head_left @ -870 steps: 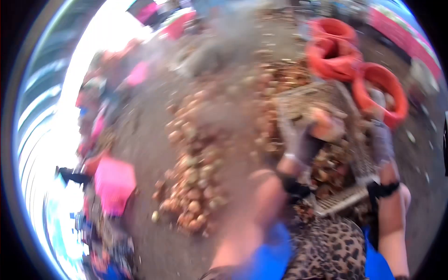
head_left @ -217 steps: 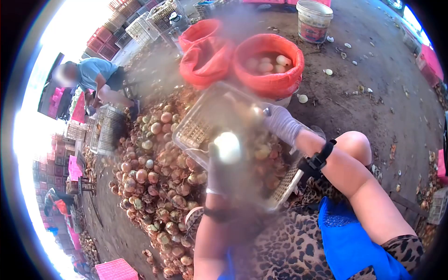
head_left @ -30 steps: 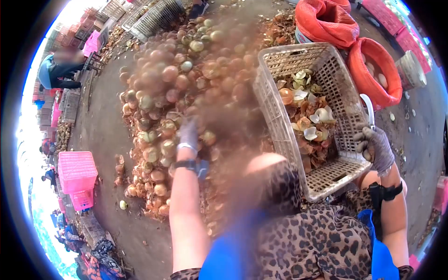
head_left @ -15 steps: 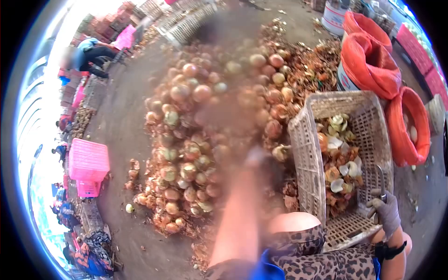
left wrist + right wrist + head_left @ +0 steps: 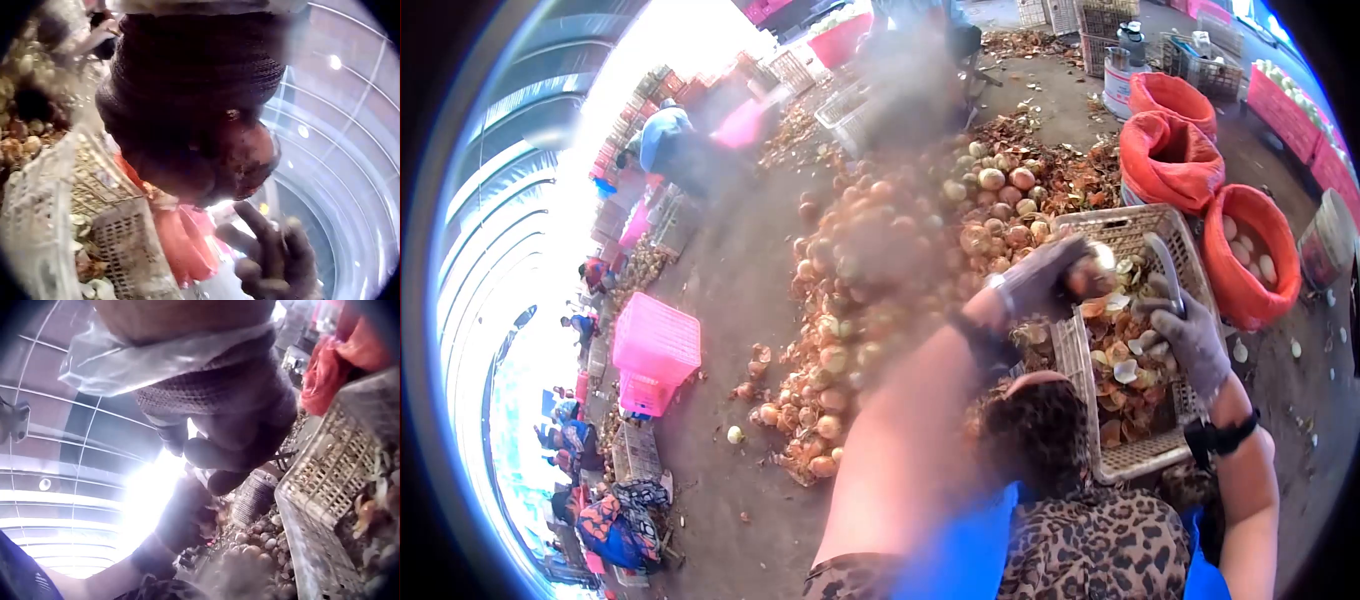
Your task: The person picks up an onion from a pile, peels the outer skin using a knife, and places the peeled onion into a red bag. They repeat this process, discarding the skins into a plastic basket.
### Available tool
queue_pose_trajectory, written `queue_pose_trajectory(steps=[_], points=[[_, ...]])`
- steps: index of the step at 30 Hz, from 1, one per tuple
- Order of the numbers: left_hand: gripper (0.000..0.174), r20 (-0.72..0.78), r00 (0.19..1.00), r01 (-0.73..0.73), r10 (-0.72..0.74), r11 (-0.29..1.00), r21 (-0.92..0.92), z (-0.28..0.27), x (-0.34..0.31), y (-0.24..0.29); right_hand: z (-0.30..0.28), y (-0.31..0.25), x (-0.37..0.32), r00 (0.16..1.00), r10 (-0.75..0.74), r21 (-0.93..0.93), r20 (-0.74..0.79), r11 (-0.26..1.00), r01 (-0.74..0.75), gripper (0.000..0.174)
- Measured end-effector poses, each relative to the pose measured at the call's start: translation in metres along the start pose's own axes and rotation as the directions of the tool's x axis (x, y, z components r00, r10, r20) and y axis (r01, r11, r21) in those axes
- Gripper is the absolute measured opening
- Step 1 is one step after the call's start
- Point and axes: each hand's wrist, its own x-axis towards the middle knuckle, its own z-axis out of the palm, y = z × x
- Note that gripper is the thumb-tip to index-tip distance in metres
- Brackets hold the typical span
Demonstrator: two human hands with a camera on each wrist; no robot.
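Note:
In the head view my gloved left hand [image 5: 1038, 276] holds an onion [image 5: 1088, 274] over the near-left side of a plastic crate [image 5: 1078, 380]. The left wrist view shows this onion [image 5: 250, 156] with brownish-red skin, gripped in the dark glove. My gloved right hand [image 5: 1198, 342] grips a knife [image 5: 1165, 265] with a curved blade pointing up, above the crate's right side. Onion skins and pale peelings [image 5: 1122, 370] lie inside the crate. To the left on the ground spreads a large heap of unpeeled onions [image 5: 832, 355], partly blurred.
Beyond the crate's right side stands a red-lined bucket [image 5: 1250, 300] of peeled onions, with more red sacks [image 5: 1170, 160] behind it. A white bucket [image 5: 1328, 245] is farther right. Pink crates [image 5: 655, 345] are stacked at left. Another person [image 5: 665, 140] bends over at the back.
My left hand has come from the onion heap to the crate, now with an onion in it. The right hand, still with the knife, has turned inward over the crate. The head view has shifted.

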Motion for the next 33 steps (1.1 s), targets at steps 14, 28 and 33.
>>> queue_pose_trajectory(steps=[14, 28, 33], points=[[0.049, 0.04, 0.946, -0.31, 0.323, 0.857, 0.411, 0.116, 0.047, -0.058, -0.081, -0.008, -0.065, 0.999, 0.004, 0.314, 0.042, 0.949, -0.017, 0.047], [0.072, 0.034, 0.976, -0.164, 0.215, 0.828, -0.536, 0.094, 0.086, -0.087, -0.081, 0.064, -0.035, 0.902, -0.421, -0.618, -0.096, 0.736, 0.278, 0.02], [0.069, -0.044, 0.962, -0.259, 0.268, 0.853, -0.453, 0.085, 0.092, -0.091, -0.069, 0.071, -0.031, 0.864, -0.493, -0.696, -0.106, 0.657, 0.289, 0.03]])
